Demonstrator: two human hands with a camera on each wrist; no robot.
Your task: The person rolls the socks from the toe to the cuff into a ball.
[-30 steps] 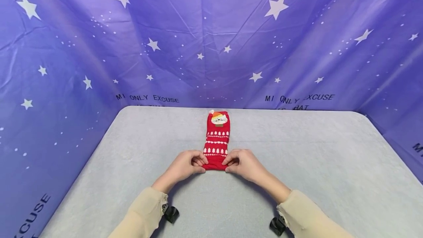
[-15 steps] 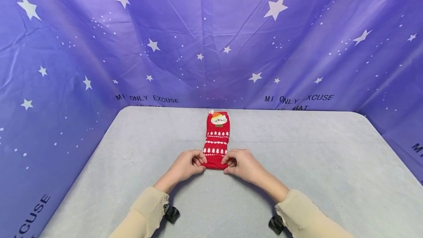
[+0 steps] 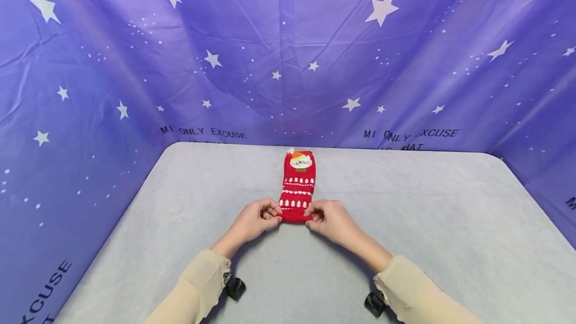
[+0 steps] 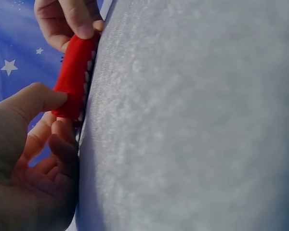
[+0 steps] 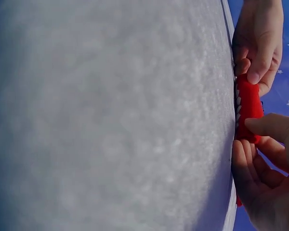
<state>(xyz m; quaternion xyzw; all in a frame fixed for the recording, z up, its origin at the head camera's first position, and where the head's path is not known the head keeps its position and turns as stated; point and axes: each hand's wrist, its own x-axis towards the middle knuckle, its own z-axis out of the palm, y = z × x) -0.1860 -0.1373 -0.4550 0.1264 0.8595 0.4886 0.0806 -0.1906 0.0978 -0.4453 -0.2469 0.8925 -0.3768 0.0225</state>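
Observation:
A red sock (image 3: 298,184) with white tree bands and a cat face in an orange hat lies lengthwise on the table, its cat-face end pointing away. Its near end is turned over into a thick red roll (image 4: 76,65). The left hand (image 3: 255,220) pinches the left corner of that roll between thumb and fingers. Opposite it, the right hand (image 3: 332,220) pinches the right corner, with the thumb (image 5: 260,125) on the near side. Fingertips under the roll are partly hidden in the wrist views.
The grey table (image 3: 427,224) has its far edge just beyond the sock. A purple curtain (image 3: 288,39) with white stars hangs behind and at both sides. Black wrist devices (image 3: 235,289) sit below both sleeves.
The sock's near end has moved away from the person and is rolled thicker, so the sock is shorter. Both hands have moved slightly forward with it, keeping their pinch.

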